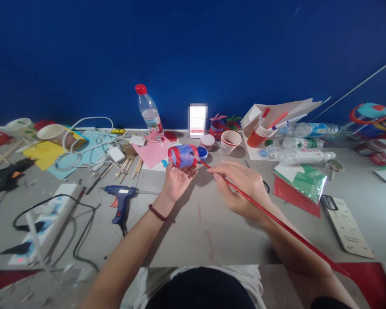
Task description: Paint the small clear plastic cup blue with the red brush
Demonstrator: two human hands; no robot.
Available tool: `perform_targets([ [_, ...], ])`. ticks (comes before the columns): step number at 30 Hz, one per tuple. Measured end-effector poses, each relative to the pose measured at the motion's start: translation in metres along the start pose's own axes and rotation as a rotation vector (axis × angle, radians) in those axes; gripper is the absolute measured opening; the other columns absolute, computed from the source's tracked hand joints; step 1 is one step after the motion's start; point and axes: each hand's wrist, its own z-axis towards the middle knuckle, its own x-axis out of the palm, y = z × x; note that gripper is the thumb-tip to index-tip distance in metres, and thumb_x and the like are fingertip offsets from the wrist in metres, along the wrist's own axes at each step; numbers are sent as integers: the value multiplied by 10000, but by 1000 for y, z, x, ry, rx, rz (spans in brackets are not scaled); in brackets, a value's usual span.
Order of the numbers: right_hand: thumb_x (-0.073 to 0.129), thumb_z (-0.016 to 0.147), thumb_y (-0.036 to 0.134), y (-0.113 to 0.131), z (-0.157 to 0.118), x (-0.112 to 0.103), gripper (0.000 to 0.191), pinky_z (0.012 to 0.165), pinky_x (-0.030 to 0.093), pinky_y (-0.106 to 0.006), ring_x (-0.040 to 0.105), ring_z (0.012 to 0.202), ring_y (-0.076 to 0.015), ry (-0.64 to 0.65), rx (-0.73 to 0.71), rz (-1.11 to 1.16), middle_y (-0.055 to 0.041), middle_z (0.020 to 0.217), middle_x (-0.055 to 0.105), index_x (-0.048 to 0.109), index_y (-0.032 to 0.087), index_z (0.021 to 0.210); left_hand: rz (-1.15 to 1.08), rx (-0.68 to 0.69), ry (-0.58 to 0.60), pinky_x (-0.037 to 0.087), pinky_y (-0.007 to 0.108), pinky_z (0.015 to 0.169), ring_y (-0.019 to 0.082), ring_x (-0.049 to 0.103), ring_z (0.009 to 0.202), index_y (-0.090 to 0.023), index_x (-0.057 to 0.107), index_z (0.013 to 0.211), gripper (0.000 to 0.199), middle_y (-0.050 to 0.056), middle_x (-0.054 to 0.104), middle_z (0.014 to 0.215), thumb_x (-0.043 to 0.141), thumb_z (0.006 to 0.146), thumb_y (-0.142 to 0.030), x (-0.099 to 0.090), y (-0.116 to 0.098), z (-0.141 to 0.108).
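Observation:
In my left hand (176, 180), a small painted cylinder (184, 156) lies sideways, blue in the middle with red bands at both ends. My fingers curl under it from below. My right hand (239, 184) is closed around a long red paintbrush (260, 207), whose tip meets the cylinder's right end or stops just beside it; I cannot tell which. Right behind that end stands an open pot of blue paint (202, 153). A white round lid or pot (207, 142) and a paper cup (230, 143) with dark liquid are close by.
A glue gun (120, 201) and a power strip (48, 225) with cables lie left. Behind stand a plastic bottle (150, 113), a bright phone screen (197, 120) and two small pineapple-like crafts (216, 128). Rightward are stacked cups (257, 136), clear bottles (304, 155) and a phone (347, 225).

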Motion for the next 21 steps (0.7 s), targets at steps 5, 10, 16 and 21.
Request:
perform_targets([
  [5, 507, 916, 107, 2, -2, -3, 166, 668, 557, -314, 685, 773, -180, 76, 23, 35, -31, 839, 741, 619, 224, 956, -25, 20, -29, 537, 338, 816, 188, 684, 817, -184, 674, 874, 422, 49, 723, 847, 631, 810, -599, 2, -2, 0],
  [10, 502, 921, 103, 4, 0, -4, 163, 667, 550, -302, 677, 769, -171, 48, 14, 39, -36, 826, 733, 624, 206, 955, -8, 11, -42, 533, 335, 807, 192, 685, 822, -184, 667, 842, 409, 55, 722, 845, 631, 812, -591, 4, -3, -2],
  [16, 499, 927, 97, 1, 1, -1, 185, 750, 560, -336, 682, 871, -190, 2, -9, 32, -65, 946, 742, 623, 191, 1028, 0, -15, -13, 539, 329, 795, 202, 692, 846, -154, 686, 898, 450, 82, 737, 893, 650, 791, -590, 2, 0, -1],
  [21, 507, 920, 93, 0, -1, 0, 160, 725, 558, -322, 672, 822, -180, 26, 2, 29, -54, 884, 735, 625, 185, 977, -22, -7, 3, 544, 335, 807, 197, 694, 844, -162, 689, 908, 432, 77, 741, 906, 635, 813, -580, -1, 0, 1],
])
